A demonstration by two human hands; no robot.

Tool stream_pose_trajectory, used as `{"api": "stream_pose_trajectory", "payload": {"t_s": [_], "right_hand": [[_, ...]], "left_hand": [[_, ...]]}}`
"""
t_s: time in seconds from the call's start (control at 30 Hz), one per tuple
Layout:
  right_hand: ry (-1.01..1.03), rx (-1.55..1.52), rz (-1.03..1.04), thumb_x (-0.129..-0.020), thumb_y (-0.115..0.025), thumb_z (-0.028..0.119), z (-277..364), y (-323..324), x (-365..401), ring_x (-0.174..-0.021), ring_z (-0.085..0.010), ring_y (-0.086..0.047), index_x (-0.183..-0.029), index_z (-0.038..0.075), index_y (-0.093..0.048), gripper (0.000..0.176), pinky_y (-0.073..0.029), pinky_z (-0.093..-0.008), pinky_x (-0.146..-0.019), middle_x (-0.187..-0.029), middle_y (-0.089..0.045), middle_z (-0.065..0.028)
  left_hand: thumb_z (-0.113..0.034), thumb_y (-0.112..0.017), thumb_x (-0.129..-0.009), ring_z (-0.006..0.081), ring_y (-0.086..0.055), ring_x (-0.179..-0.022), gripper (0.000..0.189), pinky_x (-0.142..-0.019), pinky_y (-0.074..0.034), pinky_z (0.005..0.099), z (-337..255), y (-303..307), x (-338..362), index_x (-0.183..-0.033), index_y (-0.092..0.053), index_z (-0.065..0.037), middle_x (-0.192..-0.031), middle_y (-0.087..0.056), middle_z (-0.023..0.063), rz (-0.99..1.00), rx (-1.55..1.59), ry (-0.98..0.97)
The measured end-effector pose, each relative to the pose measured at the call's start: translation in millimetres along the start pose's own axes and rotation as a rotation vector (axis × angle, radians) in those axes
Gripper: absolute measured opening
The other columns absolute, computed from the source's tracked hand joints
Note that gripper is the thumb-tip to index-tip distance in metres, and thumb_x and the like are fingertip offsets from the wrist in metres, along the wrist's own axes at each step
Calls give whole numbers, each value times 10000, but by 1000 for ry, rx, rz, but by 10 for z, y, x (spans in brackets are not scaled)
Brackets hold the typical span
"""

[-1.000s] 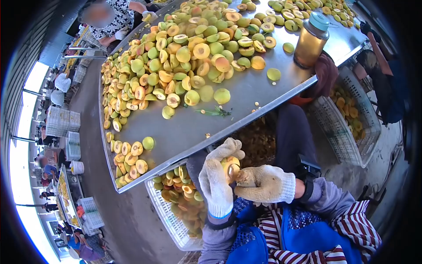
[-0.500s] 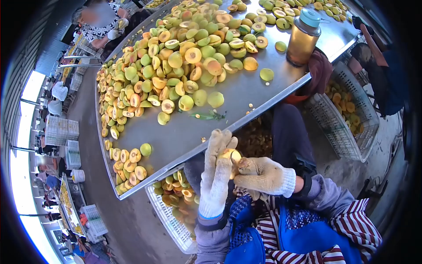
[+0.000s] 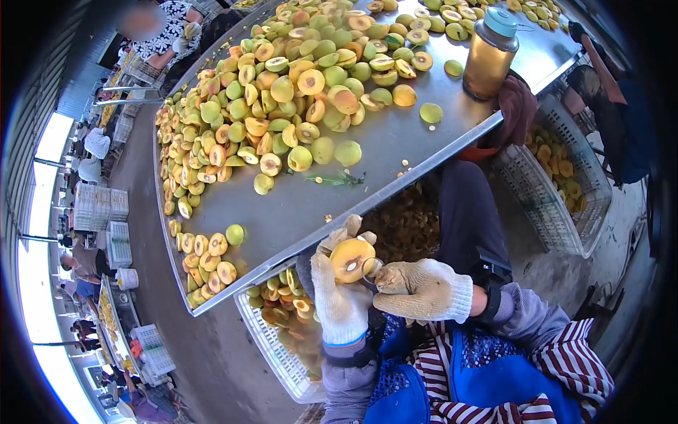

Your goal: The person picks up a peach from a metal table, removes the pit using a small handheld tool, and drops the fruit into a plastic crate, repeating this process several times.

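Note:
My left hand, in a stained white knit glove, holds a halved yellow fruit with its cut face and pit area showing. Close on its right, my gloved right hand is closed around a small tool with a thin metal ring, which touches or nearly touches the fruit's edge. Both hands are above my lap, just off the near edge of the metal table. A large heap of halved green and yellow fruit lies on the table.
A capped bottle and a dark red cloth are at the table's right edge. Crates of fruit stand below left and at right. Other people are at the upper left, far left and a co-worker at the right.
My left hand has turned and its fingers have curled, so the fruit's cut face now shows. The ring of the tool has come into view at the fruit's right edge.

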State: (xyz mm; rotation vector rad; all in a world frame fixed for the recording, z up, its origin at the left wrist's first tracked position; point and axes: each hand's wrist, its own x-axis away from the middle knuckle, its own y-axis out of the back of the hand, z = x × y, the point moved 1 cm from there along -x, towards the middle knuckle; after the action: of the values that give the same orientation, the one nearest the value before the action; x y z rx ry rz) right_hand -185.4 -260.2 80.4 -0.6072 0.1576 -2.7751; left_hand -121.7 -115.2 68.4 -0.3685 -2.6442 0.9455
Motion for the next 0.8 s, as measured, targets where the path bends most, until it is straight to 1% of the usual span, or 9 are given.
{"api": "stream_pose_trajectory", "payload": {"t_s": [0.07,0.1,0.17,0.27,0.37,0.47,0.57,0.67,0.8], "right_hand": [[-18,54,17,-927,-659,292,52,4,1,-597,-71,-612,-1183,79,-605,337,-497,-228,-551,-730,-642,15],[70,55,-8,-927,-656,286,27,-5,-8,-620,-85,-621,-1179,73,-608,333,-506,-246,-574,-744,-651,5],[245,56,-59,-927,-650,273,-53,-36,-32,-665,-113,-639,-1170,61,-613,325,-524,-280,-620,-771,-669,-15],[83,214,-81,-919,-648,288,92,-15,24,-714,-142,-649,-1157,61,-624,330,-529,-312,-666,-802,-682,-44],[90,206,-93,-902,-660,328,78,-28,45,-720,-150,-655,-1133,78,-642,341,-530,-311,-672,-806,-681,-59],[220,5,-68,-912,-634,348,-101,-100,-3,-656,-145,-642,-1112,90,-654,328,-520,-287,-605,-762,-668,-46],[-177,-136,145,-933,-592,346,140,-24,51,-536,-124,-595,-996,68,-657,292,-478,-247,-489,-665,-626,-32],[-171,-205,286,-947,-560,345,77,-5,46,-443,-94,-537,-886,66,-623,293,-417,-215,-403,-588,-577,-14],[-279,-291,459,-941,-586,362,62,52,74,-417,-105,-536,-825,52,-589,331,-403,-231,-365,-570,-594,-49]], "left_hand": [[-513,-505,-966,245,-614,-1042,578,-716,-542,314,27,-25,13,-1280,-516,-28,-1344,-540,169,-39,-40,-12],[-533,-470,-975,234,-627,-1008,592,-681,-546,303,42,-40,20,-1276,-523,-26,-1325,-557,157,-59,-60,-18],[-520,-446,-988,250,-632,-994,578,-701,-549,310,49,-132,52,-1275,-523,-24,-1329,-555,160,-129,-132,-43],[-500,-420,-1003,273,-634,-985,562,-743,-547,321,76,-225,95,-1289,-513,-25,-1343,-544,159,-170,-209,-119],[-483,-398,-1015,288,-634,-990,557,-784,-542,339,55,-306,123,-1303,-501,-18,-1356,-530,170,-169,-281,-185],[-466,-380,-1025,290,-632,-1002,556,-810,-536,351,107,-298,161,-1299,-506,1,-1362,-518,192,-112,-450,-330],[-457,-391,-1026,283,-639,-980,555,-823,-531,351,81,-314,140,-1254,-536,28,-1320,-542,213,-49,-625,-424],[-452,-431,-1017,271,-656,-909,546,-805,-535,351,-15,-335,85,-1182,-577,48,-1207,-604,213,20,-684,-365],[-438,-483,-1001,257,-671,-793,527,-743,-547,356,-114,-346,106,-1101,-610,64,-1029,-667,205,104,-577,-168]]}}
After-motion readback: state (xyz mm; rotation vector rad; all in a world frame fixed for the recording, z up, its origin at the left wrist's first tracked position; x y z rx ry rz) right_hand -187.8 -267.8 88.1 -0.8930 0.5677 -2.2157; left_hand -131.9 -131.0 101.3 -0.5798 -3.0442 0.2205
